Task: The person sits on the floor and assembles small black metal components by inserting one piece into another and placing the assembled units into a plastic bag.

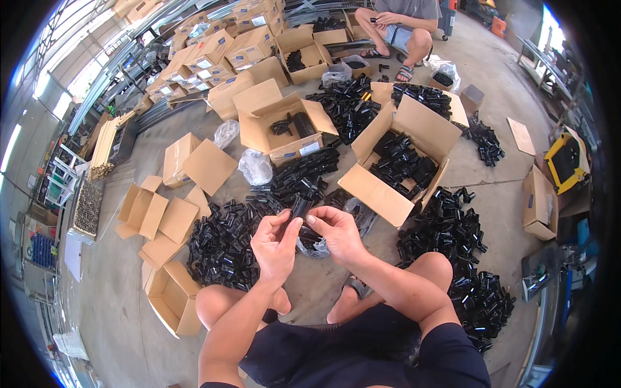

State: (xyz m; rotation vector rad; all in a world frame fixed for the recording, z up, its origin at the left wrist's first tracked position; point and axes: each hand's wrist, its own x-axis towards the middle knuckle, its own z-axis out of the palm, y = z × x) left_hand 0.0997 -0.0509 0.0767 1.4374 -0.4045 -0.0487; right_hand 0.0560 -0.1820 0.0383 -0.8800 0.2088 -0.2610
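My left hand [275, 244] is closed, its thumb and fingers pinching a short black plastic fitting [301, 205] in front of me. Close to the fitting's right side, my right hand [339, 238] is closed too, thumb against forefinger. Whatever sits between those fingertips is too small to make out. Below the hands lies a clear plastic bag [315, 248] with dark parts by it. A large pile of black fittings [223, 242] spreads on the floor to the left, and another pile [446, 233] lies to the right.
Ahead on the right stands an open carton [420, 129] filled with black parts; another open carton [284, 152] holds a few. Empty cartons [171, 297] lie at left. Stacked boxes [213, 52] rise behind. A seated person [407, 29] handles a dark part at the back.
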